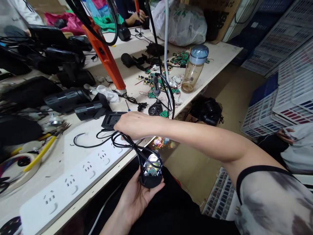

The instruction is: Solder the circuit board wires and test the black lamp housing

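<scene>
My left hand point(137, 197) holds a small black projector lamp point(151, 179) from below, over my lap. Its round window glows white, and a green circuit board shows inside. A tied bundle of black cable point(132, 143) runs from the lamp up to my right hand point(134, 124). That hand is closed at the table's front edge, above the far end of a white power strip point(80, 174). Its fingertips are hidden, so what they grip cannot be made out. Just behind it lies a black rectangular housing point(111, 120). A blotch of coloured light point(162, 142) shows below the table edge.
An orange electric screwdriver point(105, 58) hangs over the table. Green circuit boards point(182, 58), a drinking bottle point(195, 70) and black lamp housings point(67, 99) cover the surface. Yellow-handled pliers point(44, 153) lie left. Plastic crates point(293, 75) are stacked right. Other people sit nearby.
</scene>
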Available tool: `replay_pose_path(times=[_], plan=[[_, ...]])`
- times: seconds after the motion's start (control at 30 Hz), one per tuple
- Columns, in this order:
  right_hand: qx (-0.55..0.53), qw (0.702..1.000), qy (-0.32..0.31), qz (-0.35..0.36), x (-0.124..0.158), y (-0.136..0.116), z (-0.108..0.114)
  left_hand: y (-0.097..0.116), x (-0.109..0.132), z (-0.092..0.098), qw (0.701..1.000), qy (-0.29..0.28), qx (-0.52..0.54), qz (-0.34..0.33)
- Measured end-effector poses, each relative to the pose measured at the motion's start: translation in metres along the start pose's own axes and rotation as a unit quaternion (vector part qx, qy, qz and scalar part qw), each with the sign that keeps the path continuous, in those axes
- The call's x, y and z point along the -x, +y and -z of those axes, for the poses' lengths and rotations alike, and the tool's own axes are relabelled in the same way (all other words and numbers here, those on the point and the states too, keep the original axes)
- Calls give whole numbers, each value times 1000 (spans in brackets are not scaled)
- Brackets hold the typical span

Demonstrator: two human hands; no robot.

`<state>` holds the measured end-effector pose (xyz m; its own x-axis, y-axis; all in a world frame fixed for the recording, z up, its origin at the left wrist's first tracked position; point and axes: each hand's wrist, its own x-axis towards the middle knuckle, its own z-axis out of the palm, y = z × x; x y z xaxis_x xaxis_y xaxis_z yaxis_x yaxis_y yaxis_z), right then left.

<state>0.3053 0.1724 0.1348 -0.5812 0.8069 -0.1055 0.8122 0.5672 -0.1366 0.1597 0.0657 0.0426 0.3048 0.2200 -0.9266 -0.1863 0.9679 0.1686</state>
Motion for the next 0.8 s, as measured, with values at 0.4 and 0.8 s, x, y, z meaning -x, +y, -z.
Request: replay_pose_path(times=[0.4,0.8], plan=[[-5,1000,-22,-1,-3,-8,4,-1,5,11,999,-10,-35,-16],[-67,988,121,-64,25,-22,7,0,53,40,980,-138,-108,-93]])
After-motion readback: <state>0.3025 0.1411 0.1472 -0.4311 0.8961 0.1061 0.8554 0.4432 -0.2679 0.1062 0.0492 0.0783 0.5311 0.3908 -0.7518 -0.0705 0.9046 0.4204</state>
